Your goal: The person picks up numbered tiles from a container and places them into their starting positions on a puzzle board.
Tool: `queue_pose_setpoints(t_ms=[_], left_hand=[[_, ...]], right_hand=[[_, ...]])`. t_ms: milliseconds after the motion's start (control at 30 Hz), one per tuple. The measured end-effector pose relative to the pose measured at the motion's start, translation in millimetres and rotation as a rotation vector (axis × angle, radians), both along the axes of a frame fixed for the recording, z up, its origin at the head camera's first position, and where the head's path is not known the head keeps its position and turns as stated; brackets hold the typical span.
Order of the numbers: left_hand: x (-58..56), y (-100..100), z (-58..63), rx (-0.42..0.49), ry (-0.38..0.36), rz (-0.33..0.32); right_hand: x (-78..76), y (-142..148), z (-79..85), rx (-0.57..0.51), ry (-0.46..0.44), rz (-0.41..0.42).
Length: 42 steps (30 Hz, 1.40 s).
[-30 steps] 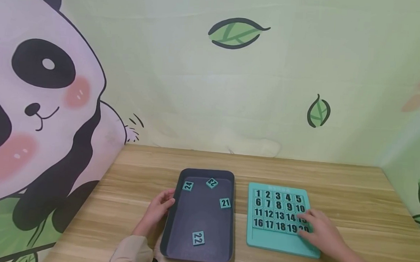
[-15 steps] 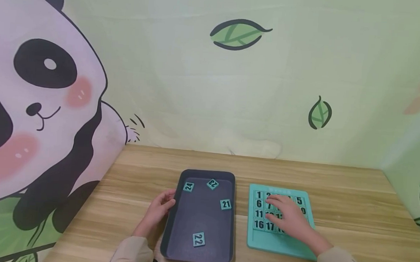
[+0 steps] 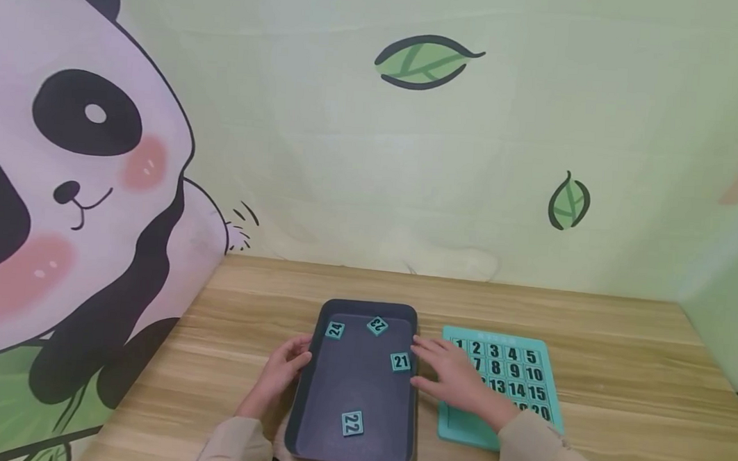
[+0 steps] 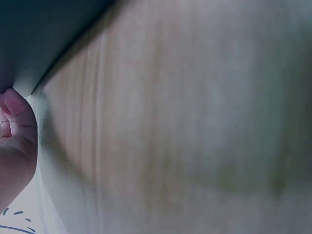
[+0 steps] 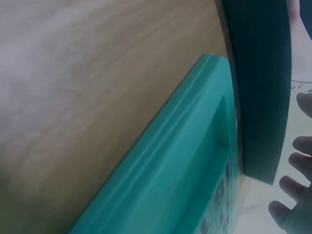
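Note:
My left hand (image 3: 281, 373) rests against the left wall of a dark grey-blue tray (image 3: 369, 391), its fingertips at the rim. The left wrist view catches part of that hand (image 4: 17, 136) beside the tray's outer wall (image 4: 44, 39). In the tray lie number tiles: 24 (image 3: 334, 330), 23 (image 3: 377, 325), 21 (image 3: 400, 362) and 22 (image 3: 352, 423). My right hand (image 3: 455, 380), fingers spread and holding nothing, hovers at the tray's right rim beside the 21 tile. Below its wrist lies a turquoise number board (image 3: 459, 423), with rows of numbered tiles partly hidden by the hand and forearm.
Both tray and board lie on a wood-grain table (image 3: 624, 383). A light green wall cloth (image 3: 298, 150) with a printed panda (image 3: 96, 174) and leaves stands behind and at the sides. A narrow strip of table separates the tray from the board.
My right hand has moved left, from the right side of the board across its tiles to the tray's right rim. My left hand has stayed by the tray; the tiles keep their places.

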<state>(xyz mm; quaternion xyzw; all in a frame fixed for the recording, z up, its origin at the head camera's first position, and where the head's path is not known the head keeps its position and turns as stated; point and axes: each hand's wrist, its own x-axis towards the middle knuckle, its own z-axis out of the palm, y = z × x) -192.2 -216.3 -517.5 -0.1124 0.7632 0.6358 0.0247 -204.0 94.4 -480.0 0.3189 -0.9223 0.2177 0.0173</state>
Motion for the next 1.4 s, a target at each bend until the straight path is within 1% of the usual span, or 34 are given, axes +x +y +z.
queue_pose_setpoints(t_ms=[167, 233, 433, 567, 700, 900, 1000, 1133, 1267, 1400], left_hand=[[1.6, 2.1, 2.4, -0.002, -0.005, 0.000], [1.3, 2.3, 1.9, -0.005, -0.012, 0.004], [1.3, 2.9, 1.3, -0.002, -0.023, -0.001], [1.0, 3.4, 0.5, -0.005, -0.019, -0.005], [0.7, 3.9, -0.3, -0.002, -0.017, -0.003], [0.2, 3.7, -1.5, -0.005, -0.016, -0.004], [0.2, 3.5, -1.1, -0.013, -0.018, -0.007], [0.4, 3.3, 0.7, -0.014, -0.018, -0.008], [0.3, 2.7, 1.7, -0.014, -0.027, 0.002], [1.1, 1.9, 2.0, -0.013, -0.030, 0.005]], right_hand=[[-6.3, -13.3, -0.3, 0.083, -0.010, -0.015], [-9.6, -18.3, 0.9, 0.112, -0.012, -0.006], [-19.4, -31.0, -0.1, 0.232, 0.027, 0.022], [-24.3, -37.0, -2.0, 0.311, 0.047, 0.011], [-26.8, -41.7, -1.8, 0.349, 0.043, -0.010], [-27.6, -46.0, -1.2, 0.347, 0.004, -0.030], [-27.6, -46.4, -2.3, 0.332, 0.015, -0.029], [-27.4, -44.2, -5.0, 0.293, 0.062, -0.014], [-26.2, -39.2, -5.7, 0.229, 0.116, 0.020], [-22.7, -32.8, -0.4, 0.158, 0.178, 0.057]])
